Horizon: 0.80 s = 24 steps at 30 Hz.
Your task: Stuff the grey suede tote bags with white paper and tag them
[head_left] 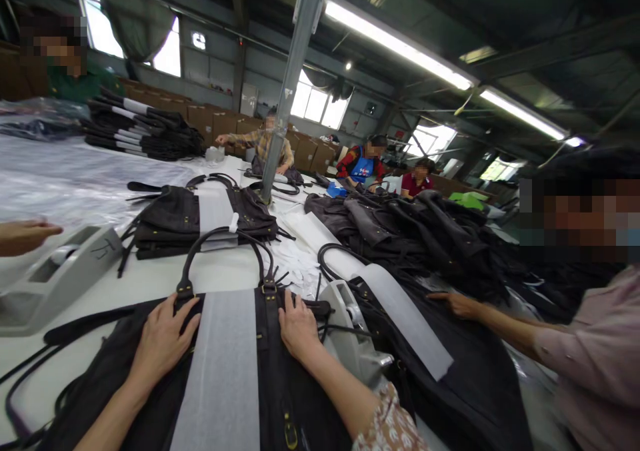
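Note:
A black handbag [125, 364] lies flat in front of me, its looped handles pointing away. A strip of white paper [220, 371] runs down its middle, and a small white wrap joins the handle tops. My left hand [167, 331] rests on the bag left of the strip, fingers spread near a handle base. On the other side, my right hand [299, 324] lies with extended fingers by the right handle base. Neither hand grips anything. Right beside my right hand stands a grey tape dispenser [345, 344].
Another handbag [160, 221] with a paper band lies ahead. To the right, a co-worker's hand [457, 304] touches a black bag [480, 364] with a paper strip. A second tape dispenser [65, 271] stands left near another person's hand [30, 236]. A metal post [290, 84] rises beyond.

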Motion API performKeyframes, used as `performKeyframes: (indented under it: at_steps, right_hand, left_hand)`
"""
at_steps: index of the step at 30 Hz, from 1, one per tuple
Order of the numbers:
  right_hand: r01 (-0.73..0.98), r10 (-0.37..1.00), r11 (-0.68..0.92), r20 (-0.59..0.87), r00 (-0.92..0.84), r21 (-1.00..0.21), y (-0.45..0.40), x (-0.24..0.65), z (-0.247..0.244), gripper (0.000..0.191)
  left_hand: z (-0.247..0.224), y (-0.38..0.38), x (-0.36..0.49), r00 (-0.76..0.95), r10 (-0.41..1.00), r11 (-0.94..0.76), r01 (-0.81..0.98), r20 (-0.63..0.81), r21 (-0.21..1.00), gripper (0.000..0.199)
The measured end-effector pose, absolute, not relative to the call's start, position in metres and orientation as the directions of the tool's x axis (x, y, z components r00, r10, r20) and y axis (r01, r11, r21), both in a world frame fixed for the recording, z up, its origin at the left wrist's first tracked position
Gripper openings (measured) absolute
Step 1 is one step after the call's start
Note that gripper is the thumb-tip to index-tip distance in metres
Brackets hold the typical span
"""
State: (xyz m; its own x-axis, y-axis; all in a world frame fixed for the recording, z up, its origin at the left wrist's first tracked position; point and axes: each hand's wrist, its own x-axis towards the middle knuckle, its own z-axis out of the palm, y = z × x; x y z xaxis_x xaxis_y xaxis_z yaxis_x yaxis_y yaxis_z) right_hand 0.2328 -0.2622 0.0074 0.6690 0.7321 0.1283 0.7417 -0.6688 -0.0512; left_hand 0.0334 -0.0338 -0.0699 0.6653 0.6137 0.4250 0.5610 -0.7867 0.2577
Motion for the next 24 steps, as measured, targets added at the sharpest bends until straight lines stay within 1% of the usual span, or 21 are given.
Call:
performKeyframes:
  at_steps: [2, 4, 6, 10, 11, 15, 17, 19, 22, 24]
  right_hand:
    - [0.727, 0.722, -0.683, 0.089, 0.687, -0.068, -0.263, 0.242, 0.016, 0.053]
    - [0.678, 0.678, -0.732, 0.028, 0.735, -0.065, -0.259, 0.256, 0.029, 0.047]
    - [0.626, 0.627, -0.779, -0.009, 0.779, -0.036, -0.252, 0.277, 0.044, 0.042]
    - [0.574, 0.574, -0.817, -0.02, 0.819, 0.044, -0.235, 0.324, 0.062, 0.027]
    - [0.559, 0.557, -0.827, -0.048, 0.829, 0.065, -0.231, 0.333, 0.062, 0.028]
    - [0.512, 0.494, -0.853, -0.16, 0.854, 0.102, -0.22, 0.353, 0.054, 0.045]
    - [0.496, 0.48, -0.863, -0.157, 0.863, 0.092, -0.218, 0.359, 0.051, 0.043]
    - [0.489, 0.479, -0.87, -0.125, 0.869, 0.065, -0.219, 0.364, 0.052, 0.036]
    - [0.5, 0.499, -0.866, -0.051, 0.865, -0.007, -0.225, 0.371, 0.059, 0.026]
    - [0.517, 0.518, -0.853, 0.002, 0.855, -0.067, -0.231, 0.376, 0.066, 0.023]
  left_hand:
    - [-0.07, -0.034, 0.033, 0.671, 0.609, -0.79, 0.556, 0.423, 0.256, 0.045]
    - [-0.069, -0.034, 0.033, 0.667, 0.611, -0.789, 0.555, 0.427, 0.264, 0.044]
    - [-0.068, -0.035, 0.034, 0.658, 0.615, -0.787, 0.553, 0.434, 0.274, 0.044]
    - [-0.063, -0.038, 0.035, 0.636, 0.625, -0.778, 0.552, 0.453, 0.299, 0.042]
    - [-0.062, -0.039, 0.035, 0.633, 0.627, -0.777, 0.552, 0.454, 0.303, 0.042]
    - [-0.058, -0.042, 0.035, 0.632, 0.633, -0.771, 0.566, 0.447, 0.29, 0.042]
    - [-0.057, -0.042, 0.035, 0.633, 0.631, -0.772, 0.569, 0.448, 0.283, 0.042]
    - [-0.056, -0.042, 0.036, 0.633, 0.633, -0.771, 0.569, 0.446, 0.286, 0.041]
    - [-0.056, -0.043, 0.036, 0.63, 0.644, -0.763, 0.571, 0.434, 0.304, 0.041]
    - [-0.055, -0.043, 0.036, 0.624, 0.652, -0.757, 0.57, 0.431, 0.319, 0.041]
